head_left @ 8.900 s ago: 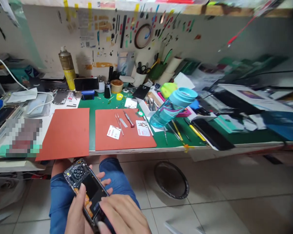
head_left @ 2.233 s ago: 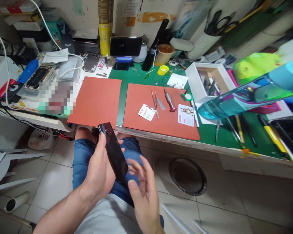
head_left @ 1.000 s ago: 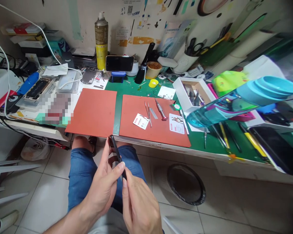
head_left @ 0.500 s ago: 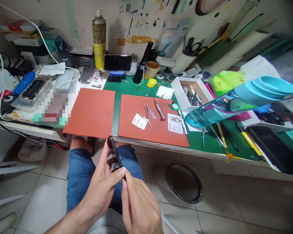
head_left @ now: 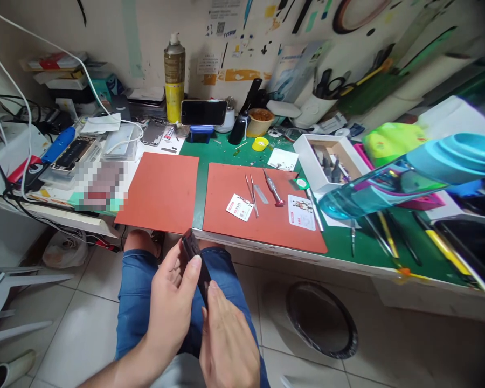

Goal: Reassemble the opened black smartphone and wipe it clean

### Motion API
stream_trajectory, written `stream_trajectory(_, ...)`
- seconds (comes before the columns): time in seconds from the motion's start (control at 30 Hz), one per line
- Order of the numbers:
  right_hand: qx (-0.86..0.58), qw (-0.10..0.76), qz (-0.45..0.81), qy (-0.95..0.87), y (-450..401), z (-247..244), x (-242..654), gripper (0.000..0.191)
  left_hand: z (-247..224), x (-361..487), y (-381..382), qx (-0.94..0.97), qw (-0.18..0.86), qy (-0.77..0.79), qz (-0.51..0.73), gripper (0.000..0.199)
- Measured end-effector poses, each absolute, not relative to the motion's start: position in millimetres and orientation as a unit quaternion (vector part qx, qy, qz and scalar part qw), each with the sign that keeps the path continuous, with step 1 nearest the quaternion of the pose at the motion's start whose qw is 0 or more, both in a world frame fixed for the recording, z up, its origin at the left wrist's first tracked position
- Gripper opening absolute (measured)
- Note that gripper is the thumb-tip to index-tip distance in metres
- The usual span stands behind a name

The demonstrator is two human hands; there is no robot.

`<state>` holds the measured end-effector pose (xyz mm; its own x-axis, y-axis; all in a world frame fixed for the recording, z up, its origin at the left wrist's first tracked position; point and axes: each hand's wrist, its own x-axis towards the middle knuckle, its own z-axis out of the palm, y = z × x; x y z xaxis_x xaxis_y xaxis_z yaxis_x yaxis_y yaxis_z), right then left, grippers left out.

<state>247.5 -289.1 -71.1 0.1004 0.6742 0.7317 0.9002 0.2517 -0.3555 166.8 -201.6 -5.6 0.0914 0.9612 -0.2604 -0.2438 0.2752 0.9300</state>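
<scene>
A black phone (head_left: 194, 252) is held over my lap, just off the table's front edge, tilted so that part of one broad face shows. My left hand (head_left: 170, 293) is closed around its upper part, thumb laid across the near face. Lower down, my right hand (head_left: 228, 337) grips the bottom end, which its fingers hide. Beyond the phone lie two reddish-brown mats, a bare left mat (head_left: 164, 191) and a right mat (head_left: 262, 234). Tweezers (head_left: 252, 196), a red-ended screwdriver (head_left: 274, 187) and two printed cards rest on the right one.
A blue water bottle (head_left: 388, 188) leans across the right side beside a white box (head_left: 321, 167) of small parts. A spray can (head_left: 174, 81) and a propped phone (head_left: 204, 112) stand at the back. Below the table's edge is a black-rimmed bin (head_left: 321, 320).
The phone has turned from edge-on to show more of its broad face. My left thumb has moved up along it, and my right hand's fingers have straightened. The view has shifted slightly.
</scene>
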Motion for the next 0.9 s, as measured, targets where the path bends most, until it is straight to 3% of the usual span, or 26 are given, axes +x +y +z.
stream_trajectory(0.13, -0.595, 0.440, -0.158, -0.654, -289.1, -77.4, 240.2, 0.063, 1.4, 166.9, -198.6, 0.425, 0.561, 0.548, 0.453, 0.034)
stream_trajectory(0.33, -0.601, 0.418, -0.189, -0.655, -288.5, -78.6, 240.5, 0.060, -2.0, 164.6, -204.2, 0.454, 0.499, 0.591, 0.443, 0.048)
stream_trajectory(0.6, -0.583, 0.398, -0.184, -0.684, -292.6, -77.2, 246.3, 0.055, -20.1, 163.6, -197.3, 0.315, 0.567, 0.542, 0.534, 0.046)
stream_trajectory(0.77, -0.680, 0.504, 0.009, -0.532, -315.5, -79.8, 256.2, 0.053, -8.4, 161.3, -187.3, 0.264, 0.636, 0.474, 0.548, 0.038)
stream_trajectory(0.9, -0.661, 0.564, 0.388, -0.308, -314.3, -76.1, 275.1, 0.052, -3.2, 161.4, -187.0, 0.254, 0.663, 0.453, 0.539, 0.036)
